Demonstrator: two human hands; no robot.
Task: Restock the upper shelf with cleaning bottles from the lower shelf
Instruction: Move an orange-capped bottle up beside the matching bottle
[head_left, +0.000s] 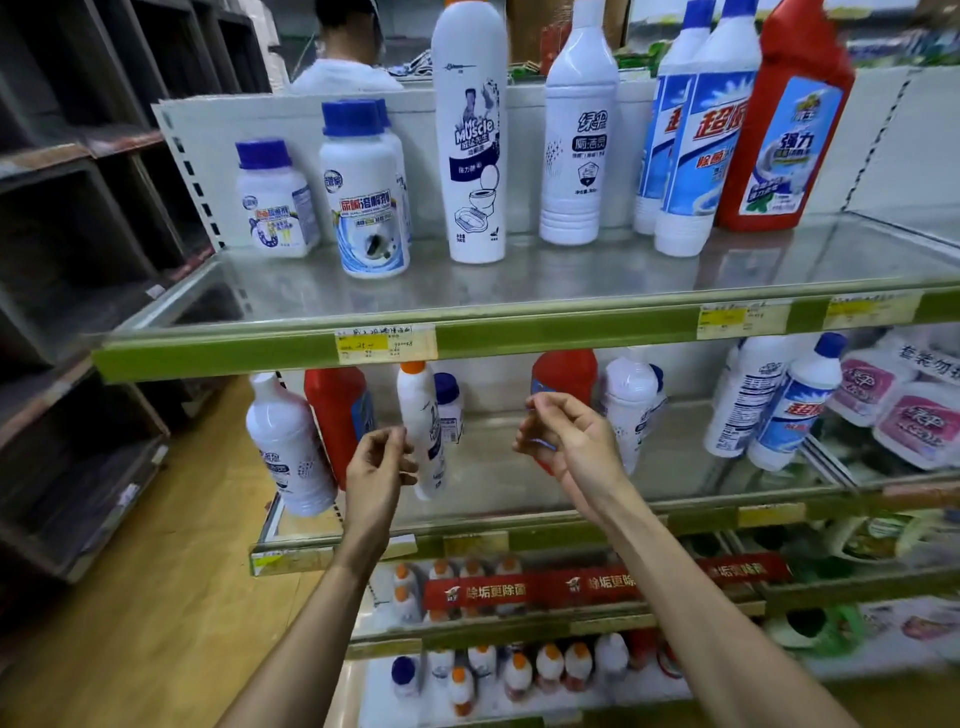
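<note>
The upper shelf (519, 332) carries two blue-capped white jars (363, 197), a tall white Mr Muscle bottle (472, 130), a plain white bottle (576, 145), blue-and-white bottles (696, 130) and a red bottle (784, 130). On the lower shelf (691, 519) stand a white bottle (288, 447), a red bottle (337, 415), an orange-capped white bottle (426, 457), another red bottle (563, 371) and more white ones (631, 405). My left hand (379, 462) hovers beside the orange-capped bottle, fingers loosely curled and empty. My right hand (566, 441), also empty, is in front of the second red bottle.
A person (343, 47) stands behind the shelf unit. Dark empty shelving (78, 260) lines the left side over a wooden floor (156, 597). Pink packs (909, 415) fill the lower shelf's right end. Rows of orange-capped bottles (467, 587) stand on the shelves below.
</note>
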